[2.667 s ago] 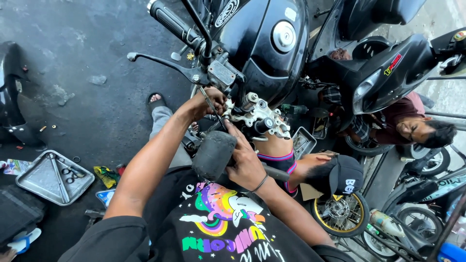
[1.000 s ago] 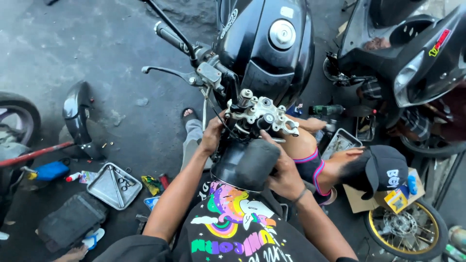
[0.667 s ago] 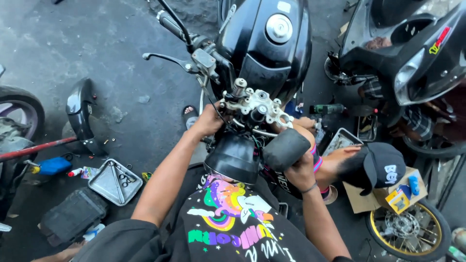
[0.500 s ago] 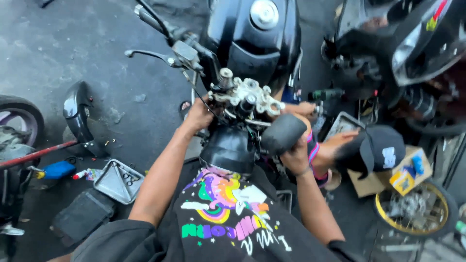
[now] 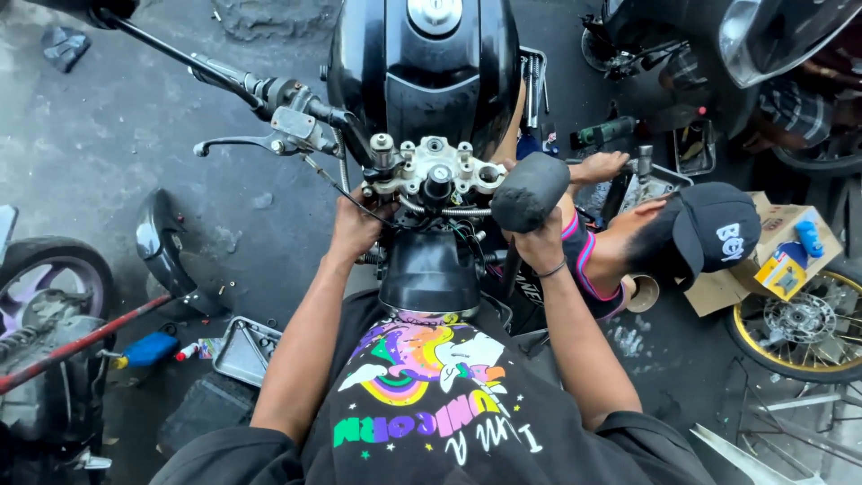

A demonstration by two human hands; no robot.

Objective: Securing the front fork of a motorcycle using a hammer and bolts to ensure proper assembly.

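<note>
Motorcycle [image 5: 422, 81], black-tanked, stands on the concrete floor [image 5: 108, 144] with its silver triple clamp [image 5: 431, 171] exposed. Left hand [image 5: 355, 224] grips below the clamp; right hand [image 5: 539, 247] clamps a dark rubber mallet [image 5: 530, 193] just beside it. Nearby crouches a black-capped person [image 5: 709, 229].

Brown cardboard box [image 5: 770, 235] sitting at right edge of frame, small yellow-blue package [image 5: 784, 272] lying in it.

A black rubber mallet head [image 5: 530, 191] is gripped by the right hand [image 5: 539, 247] beside the silver metal fork clamp [image 5: 431, 172]; the frame beneath is held by the left hand [image 5: 355, 229].
</note>
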